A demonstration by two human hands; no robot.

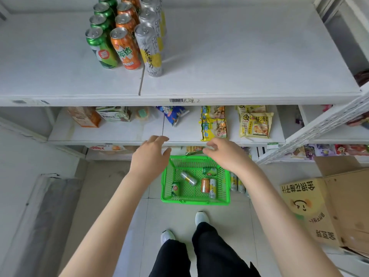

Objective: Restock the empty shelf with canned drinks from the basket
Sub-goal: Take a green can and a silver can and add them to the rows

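A green plastic basket [165,184] sits on the floor below me with several cans lying in it: a green can [175,188], a silver can [188,178], another green can [210,171], an orange can [205,185] and a silver-yellow can [212,188]. The white top shelf [239,62] carries three rows of upright cans at its left: green cans [100,47], orange cans [125,48] and silver-yellow cans [149,50]. My left hand [150,156] and my right hand [223,152] hover above the basket, fingers relaxed, holding nothing.
The lower shelf [123,134] holds cartons and snack packets [213,124]. More cans [236,183] stand on the floor right of the basket. An open cardboard box [329,206] sits at the right. My feet stand just behind the basket.
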